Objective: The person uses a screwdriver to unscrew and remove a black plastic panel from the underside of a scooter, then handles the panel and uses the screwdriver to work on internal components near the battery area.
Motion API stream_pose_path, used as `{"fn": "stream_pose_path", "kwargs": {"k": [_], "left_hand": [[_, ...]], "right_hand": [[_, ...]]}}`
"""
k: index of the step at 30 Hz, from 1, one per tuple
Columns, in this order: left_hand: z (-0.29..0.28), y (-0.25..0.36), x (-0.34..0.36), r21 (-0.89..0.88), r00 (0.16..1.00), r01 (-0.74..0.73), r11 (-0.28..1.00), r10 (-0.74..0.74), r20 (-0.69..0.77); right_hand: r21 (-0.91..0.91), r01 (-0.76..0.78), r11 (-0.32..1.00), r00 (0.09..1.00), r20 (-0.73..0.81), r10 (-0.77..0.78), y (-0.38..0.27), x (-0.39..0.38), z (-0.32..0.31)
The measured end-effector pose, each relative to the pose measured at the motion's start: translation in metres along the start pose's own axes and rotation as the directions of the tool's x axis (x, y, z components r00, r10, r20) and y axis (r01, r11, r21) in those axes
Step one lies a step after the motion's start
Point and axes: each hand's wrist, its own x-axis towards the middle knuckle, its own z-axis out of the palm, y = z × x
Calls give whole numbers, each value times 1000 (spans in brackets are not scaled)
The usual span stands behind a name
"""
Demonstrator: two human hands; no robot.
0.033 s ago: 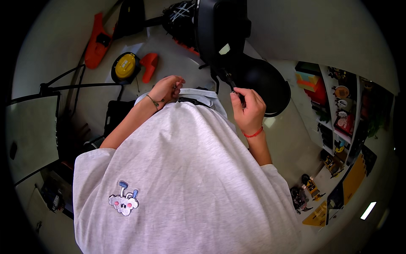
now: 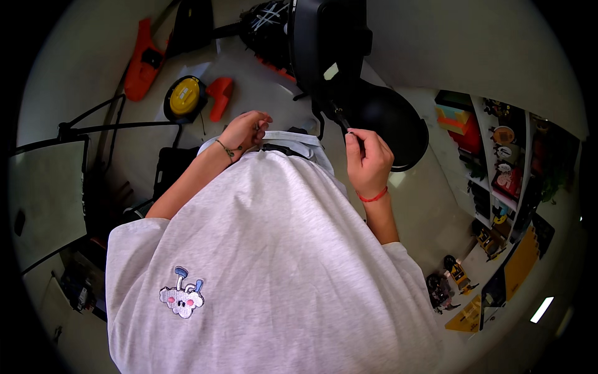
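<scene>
I am standing over a pale grey floor [image 2: 240,84] with a shiny finish, and a plain light wall [image 2: 486,47] is rising beyond my right hand [image 2: 369,159]. With that hand I am pinching the near end of a thin dark strap [image 2: 341,117] between thumb and fingertips; the strap is running away from my fingers toward a big black case [image 2: 327,40] just ahead. A round black disc [image 2: 402,128] is sitting right behind and beside the same hand. My left hand [image 2: 245,132] is resting near my waist, its fingers curling loosely; I cannot tell whether anything is inside them.

Ahead and to the left of my left hand, a yellow-and-black round thing [image 2: 185,96] is lying beside a red-orange piece [image 2: 219,98], with a long orange part [image 2: 142,71] farther off. Well to the left of it, a pale board [image 2: 47,199] is standing in a black frame. Well to the right of my right hand, a white shelf [image 2: 527,156] is holding boxes and small toys, and a yellow panel [image 2: 521,265] is standing nearer me.

The printing on the boxes is showing too small to read. My shirt [image 2: 280,249] is carrying a stitched cloud figure [image 2: 182,293].
</scene>
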Motion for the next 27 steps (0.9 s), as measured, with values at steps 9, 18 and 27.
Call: {"fn": "stream_pose_path", "kwargs": {"k": [9, 18, 27], "left_hand": [[-27, -9, 4, 21, 1000, 10, 1000, -9, -12], [24, 0, -10, -16, 993, -118, 993, 118, 14], [65, 15, -33, -126, 972, -235, 964, 237, -2]], "right_hand": [[128, -379, 917, 921, -42, 386, -14, -10, 12], [177, -111, 978, 994, 44, 104, -2, -3, 3], [527, -73, 847, 983, -106, 150, 26, 3, -42]]}}
